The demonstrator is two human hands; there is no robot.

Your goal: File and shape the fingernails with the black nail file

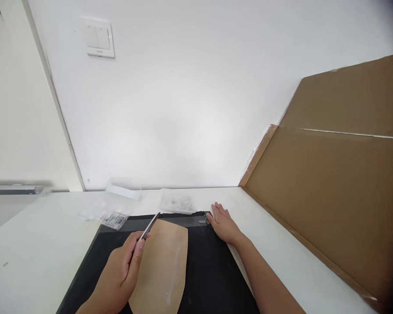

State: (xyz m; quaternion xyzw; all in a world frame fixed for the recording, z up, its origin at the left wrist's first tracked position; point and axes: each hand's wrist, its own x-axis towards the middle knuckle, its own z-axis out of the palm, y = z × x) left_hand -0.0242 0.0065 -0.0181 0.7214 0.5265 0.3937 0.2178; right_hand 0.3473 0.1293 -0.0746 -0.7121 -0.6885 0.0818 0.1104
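My left hand (122, 261) is closed around a thin, dark-and-light flat tool (149, 226), which points up and to the right. Under and beside it lies a tan paper-like piece (165, 266) on a large black panel (209, 270). My right hand (225, 224) rests with fingers spread at the panel's far right corner, next to a small metal piece (204, 221). A small clear case (114, 220) sits at the panel's far left corner.
Beyond the panel, a clear plastic bag (177, 202) with small contents lies on the white table (36, 257). More clear plastic (93, 211) and a white piece (122, 190) are at the back left. Large cardboard (330, 187) stands at the right against the wall.
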